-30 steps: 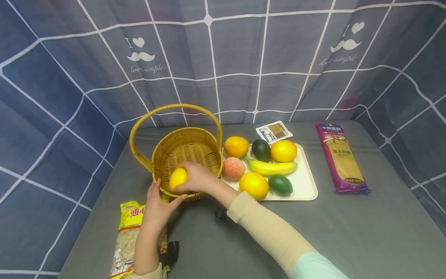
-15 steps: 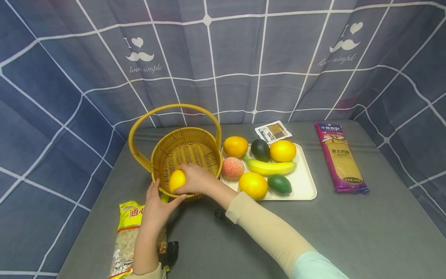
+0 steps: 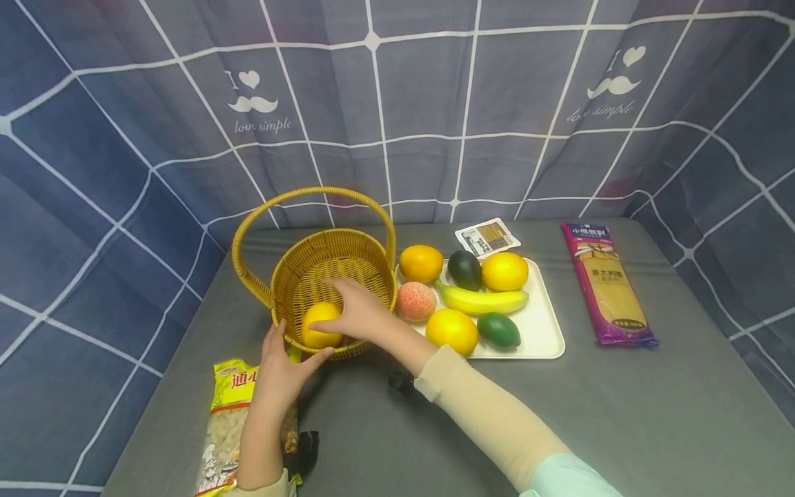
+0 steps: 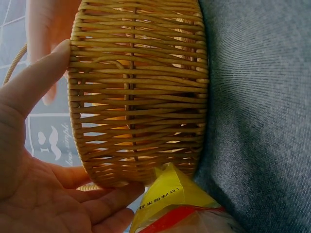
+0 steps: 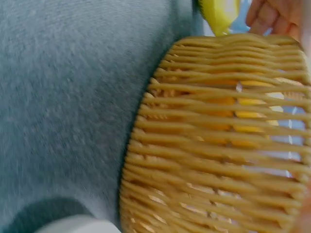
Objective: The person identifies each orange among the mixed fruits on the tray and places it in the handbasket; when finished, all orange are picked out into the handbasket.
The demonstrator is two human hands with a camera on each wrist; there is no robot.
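A round yellow-orange fruit [image 3: 319, 337], like an orange, lies in the near left part of the wicker basket [image 3: 335, 238], which has a tall arched handle. My right hand [image 3: 363, 314] is inside the basket beside the fruit, its fingers spread and its thumb overlapping the fruit. At the near left rim, my left hand [image 3: 282, 366] holds the basket. In the left wrist view, the thumb of the left hand [image 4: 43, 194] presses the rim and the other fingers lie along the outer wall. Through the weave in the right wrist view, yellow patches of the fruit [image 5: 252, 116] show.
Right of the basket stands a white tray [image 3: 546, 331] bearing several fruits, among them a banana [image 3: 484, 299] and a peach [image 3: 415, 301]. Behind it lies a flat packet [image 3: 488, 237]. A purple noodle packet [image 3: 609, 283] is far right; a yellow pasta bag [image 3: 226, 421] lies under my left arm.
My right hand has let go of the yellow-orange fruit, its fingers opening and lifting off to the right. The fruit stays in the basket. The left hand holds the rim as before.
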